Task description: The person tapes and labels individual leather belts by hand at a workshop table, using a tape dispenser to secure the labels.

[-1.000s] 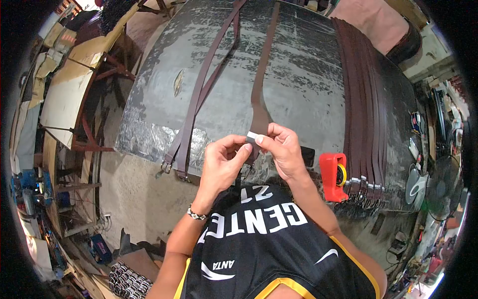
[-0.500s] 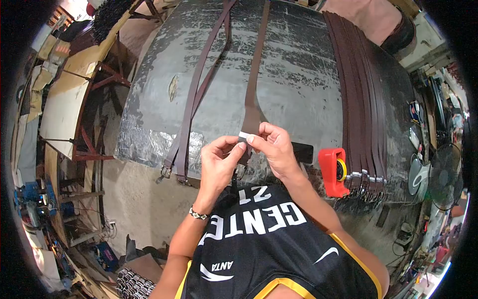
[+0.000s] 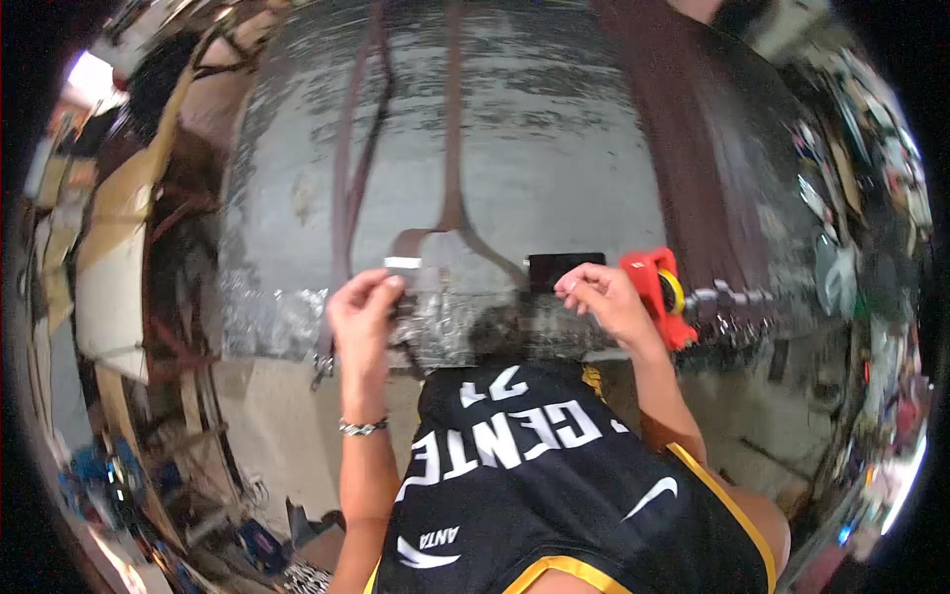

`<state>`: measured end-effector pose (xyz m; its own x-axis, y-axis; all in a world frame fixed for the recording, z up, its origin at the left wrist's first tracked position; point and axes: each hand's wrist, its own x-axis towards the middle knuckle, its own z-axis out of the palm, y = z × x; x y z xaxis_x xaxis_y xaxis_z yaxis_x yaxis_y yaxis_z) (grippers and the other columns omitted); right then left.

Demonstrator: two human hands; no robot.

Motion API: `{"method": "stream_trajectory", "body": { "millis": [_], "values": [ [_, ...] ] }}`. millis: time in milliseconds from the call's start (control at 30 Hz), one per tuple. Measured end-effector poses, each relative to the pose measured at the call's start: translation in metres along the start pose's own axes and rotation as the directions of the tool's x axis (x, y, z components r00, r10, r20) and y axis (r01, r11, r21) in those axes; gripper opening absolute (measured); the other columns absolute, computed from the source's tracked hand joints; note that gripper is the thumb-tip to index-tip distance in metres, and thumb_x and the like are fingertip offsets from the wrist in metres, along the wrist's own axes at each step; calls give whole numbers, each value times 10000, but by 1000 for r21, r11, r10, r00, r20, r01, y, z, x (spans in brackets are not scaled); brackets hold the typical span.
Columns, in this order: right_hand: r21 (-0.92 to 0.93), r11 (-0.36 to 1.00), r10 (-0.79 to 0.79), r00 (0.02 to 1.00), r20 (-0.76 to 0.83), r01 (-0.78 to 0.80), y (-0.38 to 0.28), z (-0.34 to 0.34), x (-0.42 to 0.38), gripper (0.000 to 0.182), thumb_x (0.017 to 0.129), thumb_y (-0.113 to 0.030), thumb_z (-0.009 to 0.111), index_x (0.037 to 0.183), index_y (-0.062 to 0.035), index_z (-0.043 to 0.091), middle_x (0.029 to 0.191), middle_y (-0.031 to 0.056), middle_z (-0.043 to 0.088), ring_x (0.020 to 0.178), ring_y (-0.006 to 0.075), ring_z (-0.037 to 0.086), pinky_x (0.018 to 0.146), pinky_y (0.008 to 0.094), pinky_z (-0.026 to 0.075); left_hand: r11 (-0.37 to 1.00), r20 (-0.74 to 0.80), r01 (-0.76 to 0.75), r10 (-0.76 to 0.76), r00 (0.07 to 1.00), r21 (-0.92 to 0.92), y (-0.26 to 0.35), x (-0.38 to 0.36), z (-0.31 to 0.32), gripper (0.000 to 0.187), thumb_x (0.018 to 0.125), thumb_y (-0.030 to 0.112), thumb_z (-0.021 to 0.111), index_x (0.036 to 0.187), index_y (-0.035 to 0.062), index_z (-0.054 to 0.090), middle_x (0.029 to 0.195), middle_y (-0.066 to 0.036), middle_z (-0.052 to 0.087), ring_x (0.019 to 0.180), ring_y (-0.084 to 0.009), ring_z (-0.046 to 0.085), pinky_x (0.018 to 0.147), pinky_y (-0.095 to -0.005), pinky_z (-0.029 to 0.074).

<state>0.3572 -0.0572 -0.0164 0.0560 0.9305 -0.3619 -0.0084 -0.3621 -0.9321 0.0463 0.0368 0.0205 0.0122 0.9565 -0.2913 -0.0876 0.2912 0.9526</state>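
Note:
Near the table's front edge, my left hand (image 3: 358, 315) pinches the end of a brown strap (image 3: 452, 148), just below a white band (image 3: 402, 263) wrapped around it. The strap runs away up the dark table and a second length of it curves down to the right. My right hand (image 3: 606, 297) is beside a red tape dispenser (image 3: 654, 297) with a yellow core, its fingers bent close together. Whether anything small is between them is blurred. A black phone-like slab (image 3: 566, 269) lies just behind it.
Another looped dark strap (image 3: 348, 168) lies to the left on the worn table (image 3: 554, 168). A thick row of dark straps (image 3: 693, 168) with white bands covers the right side. A wooden board (image 3: 114, 272) stands off the table's left side.
My hands have moved apart, the left one leftward with the strap end, the right one off the strap and toward the dispenser. The camera view has shifted.

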Motion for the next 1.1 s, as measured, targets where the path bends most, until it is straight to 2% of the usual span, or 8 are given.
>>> {"method": "stream_trajectory", "body": {
  "millis": [33, 167, 300, 500, 667, 767, 1000, 1100],
  "values": [
    [-13, 1000, 5, 996, -91, -6, 7, -22, -9, 162, 941, -166, 612, 960, -33, 703, 877, 19, 692, 735, 76, 602, 629, 222, 459, 997, -62, 76, -77, 995, -24, 7, 1, 0, 151, 848, 94, 722, 975, 22, 683, 814, 6, 664, 659, -56, 579, 542, -192, 422],
    [-184, 982, -60, 861, -506, -39, 16, -114, -61, 156, 926, -123, 597, 899, -10, 702, 823, 29, 693, 703, 75, 598, 624, 231, 468, 1000, -44, -8, 8, 999, 7, 0, 16, -19, 140, 881, 125, 683, 956, 7, 673, 774, 12, 653, 600, -57, 564, 526, -200, 409],
    [-351, 916, -113, 712, -693, -196, 25, -167, -105, 181, 932, -135, 604, 908, 24, 686, 796, 34, 691, 723, 79, 610, 673, 263, 493, 996, 21, -49, 48, 999, 71, 1, 9, -18, 110, 882, 152, 685, 926, 53, 667, 715, 34, 621, 546, -36, 511, 473, -191, 332],
    [-533, 805, -53, 864, -501, -260, 75, -178, -129, 202, 887, -196, 651, 969, -17, 699, 864, 110, 621, 837, 203, 646, 777, 321, 508, 993, 79, 2, -11, 997, 120, -5, 1, -13, 58, 868, 103, 692, 896, 58, 667, 719, 13, 655, 531, -26, 534, 426, -169, 328],
    [-549, 810, -104, 872, -478, -204, 104, -171, -131, 204, 866, -192, 662, 953, -18, 721, 941, 128, 654, 910, 238, 638, 858, 341, 489, 987, 95, -6, -10, 995, 159, -7, -3, -7, 69, 873, 118, 684, 895, 59, 655, 715, 15, 636, 543, -34, 510, 444, -189, 314],
    [-395, 889, -17, 845, -534, -232, 105, -173, -129, 197, 844, -174, 676, 932, -5, 723, 976, 130, 662, 935, 246, 631, 883, 348, 475, 986, 120, -9, -11, 993, 164, -6, -4, -4, 72, 875, 117, 679, 901, 56, 651, 719, 16, 631, 549, -37, 506, 448, -196, 312],
    [-32, 971, 175, 798, -577, -236, 99, -173, -127, 240, 827, -171, 715, 927, 48, 715, 879, 51, 679, 863, 134, 632, 806, 288, 482, 988, 129, -30, 10, 992, 151, -7, -2, 3, 70, 874, 120, 682, 897, 62, 650, 715, 19, 629, 549, -39, 516, 444, -201, 318],
    [84, 975, 216, 806, -552, -205, 99, -174, -130, 205, 813, -164, 716, 905, 19, 717, 1032, 65, 660, 847, 107, 585, 762, 260, 448, 987, 119, -21, 1, 993, 162, -5, -3, 6, 72, 874, 123, 683, 895, 63, 651, 714, 19, 630, 550, -37, 522, 435, -197, 314]
  ]
}}
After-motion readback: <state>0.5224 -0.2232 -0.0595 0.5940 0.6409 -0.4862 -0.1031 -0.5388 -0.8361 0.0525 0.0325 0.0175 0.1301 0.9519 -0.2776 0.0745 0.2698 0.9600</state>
